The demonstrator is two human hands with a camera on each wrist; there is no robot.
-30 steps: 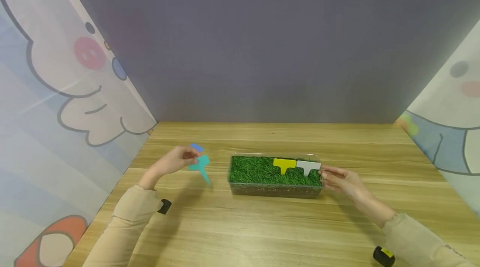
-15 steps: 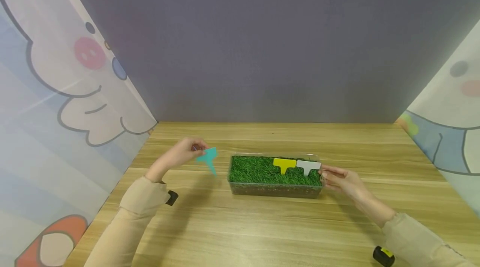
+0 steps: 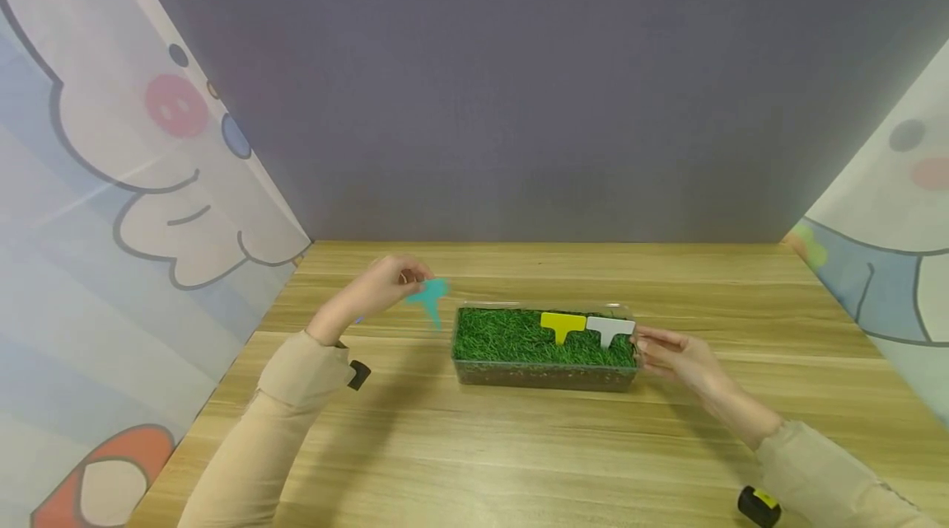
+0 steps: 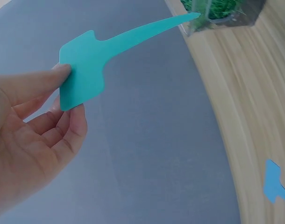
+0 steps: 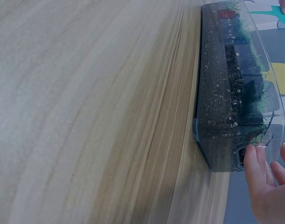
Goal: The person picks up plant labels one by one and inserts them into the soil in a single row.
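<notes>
My left hand (image 3: 381, 287) pinches a teal T-shaped plant label (image 3: 430, 292) by its head, held in the air left of the planter. In the left wrist view the label's (image 4: 84, 70) pointed stem aims toward the planter. The clear planter box (image 3: 544, 377) contains dark soil under green grass (image 3: 500, 334). A yellow plant label (image 3: 562, 324) and a white plant label (image 3: 610, 326) stand side by side in its right half. My right hand (image 3: 682, 357) touches the box's right end; in the right wrist view, extended fingers (image 5: 253, 163) rest at the end wall.
A blue plant label (image 4: 273, 179) lies on the wooden table (image 3: 519, 446), mostly hidden behind my left arm in the head view. A grey panel (image 3: 534, 100) rises behind the table. Printed cartoon cloths (image 3: 111, 264) hang at both sides.
My left hand has moved right and toward the back with the teal plant label, its stem swinging to point more downward. The right hand and planter stay where they were.
</notes>
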